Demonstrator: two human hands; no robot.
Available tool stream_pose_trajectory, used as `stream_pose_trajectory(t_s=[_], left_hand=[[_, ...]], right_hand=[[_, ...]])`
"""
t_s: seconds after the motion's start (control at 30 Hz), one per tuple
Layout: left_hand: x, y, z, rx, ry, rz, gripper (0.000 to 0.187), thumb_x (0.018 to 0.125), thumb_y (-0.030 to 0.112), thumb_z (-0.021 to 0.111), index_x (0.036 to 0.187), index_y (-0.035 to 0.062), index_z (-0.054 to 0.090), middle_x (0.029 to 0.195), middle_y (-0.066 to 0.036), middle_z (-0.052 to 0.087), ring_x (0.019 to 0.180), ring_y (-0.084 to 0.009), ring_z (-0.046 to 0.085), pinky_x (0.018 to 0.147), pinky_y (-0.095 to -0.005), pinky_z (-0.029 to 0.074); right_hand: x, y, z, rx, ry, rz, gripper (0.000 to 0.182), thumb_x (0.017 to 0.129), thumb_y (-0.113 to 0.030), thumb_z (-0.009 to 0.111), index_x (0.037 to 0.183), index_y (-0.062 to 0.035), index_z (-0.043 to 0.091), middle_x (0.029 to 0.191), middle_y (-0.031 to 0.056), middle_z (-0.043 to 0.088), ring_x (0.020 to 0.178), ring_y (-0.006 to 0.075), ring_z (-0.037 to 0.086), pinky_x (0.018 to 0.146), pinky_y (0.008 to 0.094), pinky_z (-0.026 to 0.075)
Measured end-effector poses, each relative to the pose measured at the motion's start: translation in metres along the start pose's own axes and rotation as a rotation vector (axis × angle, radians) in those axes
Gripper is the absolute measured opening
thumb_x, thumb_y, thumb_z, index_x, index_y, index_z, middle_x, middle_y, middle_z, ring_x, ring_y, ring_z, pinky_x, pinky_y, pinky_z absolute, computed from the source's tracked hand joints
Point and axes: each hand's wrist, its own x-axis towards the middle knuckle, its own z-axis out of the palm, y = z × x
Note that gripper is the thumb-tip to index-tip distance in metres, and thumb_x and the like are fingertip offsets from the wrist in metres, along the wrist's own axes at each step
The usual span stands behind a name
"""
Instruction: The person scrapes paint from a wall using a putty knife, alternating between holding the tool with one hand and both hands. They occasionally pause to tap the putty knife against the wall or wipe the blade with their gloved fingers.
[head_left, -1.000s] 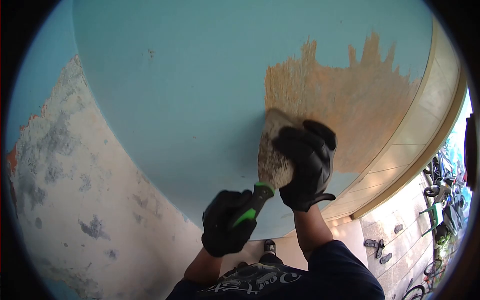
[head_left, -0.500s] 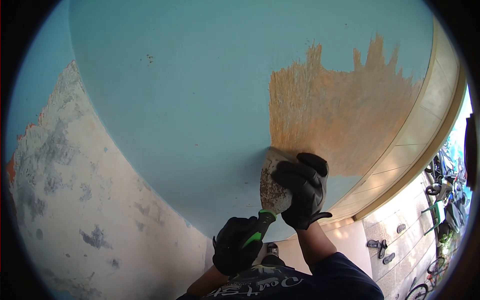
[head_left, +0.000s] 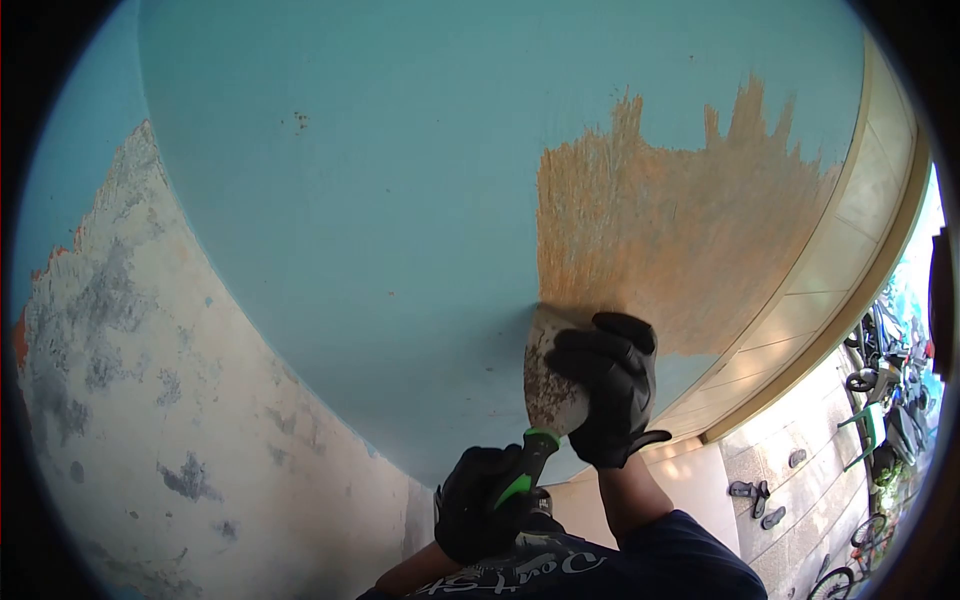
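Observation:
My left hand (head_left: 478,508), in a black glove, is wrapped around the black and green handle of a wide paint scraper (head_left: 553,392). The metal blade is spotted with dark stains and residue. Over the blade's right side lie the bent fingers of my right hand (head_left: 612,385), also gloved in black, gripping it. The blade's front edge meets the wall at the lower left of a scraped brown patch (head_left: 680,235). Around that patch the wall is covered in blue-green paint (head_left: 340,220). My right hand hides part of the blade.
A side wall (head_left: 210,430) on the left is bare, whitish and grey-blotched, with blue paint above. Along the right runs a cream tiled border (head_left: 800,315). Beyond it are sandals (head_left: 750,491) on paving, a green chair (head_left: 866,437), motorbikes (head_left: 880,380) and a bicycle wheel (head_left: 832,583).
Both hands and the scraper sit slightly lower in view, with the left hand shifted a little right. The scraper remains against the wall in the same grip.

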Motion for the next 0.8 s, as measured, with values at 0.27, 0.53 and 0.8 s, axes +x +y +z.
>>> stream_pose_trajectory(t_s=[0.27, 0.53, 0.8], left_hand=[[-0.001, 0.001, 0.005, -0.020, -0.007, -0.039, 0.036, 0.094, 0.010, 0.069, 0.119, 0.0007, 0.046, 0.100, -0.013, 0.063, 0.081, -0.0151, 0.063, 0.070, -0.0295, 0.053], [0.003, 0.006, 0.007, 0.075, 0.065, 0.045, 0.027, 0.095, 0.011, 0.066, 0.113, 0.0006, 0.048, 0.100, -0.014, 0.062, 0.084, -0.0155, 0.064, 0.068, -0.0302, 0.053], [0.008, 0.004, 0.003, 0.193, -0.015, 0.025, 0.030, 0.096, 0.012, 0.067, 0.116, 0.0005, 0.048, 0.099, -0.012, 0.062, 0.081, -0.0132, 0.061, 0.069, -0.0293, 0.053]], right_hand=[[-0.001, 0.005, 0.003, 0.036, 0.004, -0.047, 0.021, 0.067, -0.021, 0.074, 0.087, -0.0113, 0.074, 0.098, 0.0059, 0.073, 0.104, 0.0343, 0.060, 0.089, 0.0449, 0.049], [0.002, 0.005, 0.003, 0.011, -0.002, -0.059, 0.024, 0.066, -0.023, 0.074, 0.087, -0.0114, 0.075, 0.096, 0.0060, 0.072, 0.104, 0.0340, 0.060, 0.088, 0.0443, 0.049], [0.012, 0.004, 0.001, 0.027, 0.015, -0.043, 0.023, 0.065, -0.021, 0.074, 0.085, -0.0108, 0.075, 0.096, 0.0061, 0.072, 0.102, 0.0341, 0.061, 0.089, 0.0435, 0.049]])
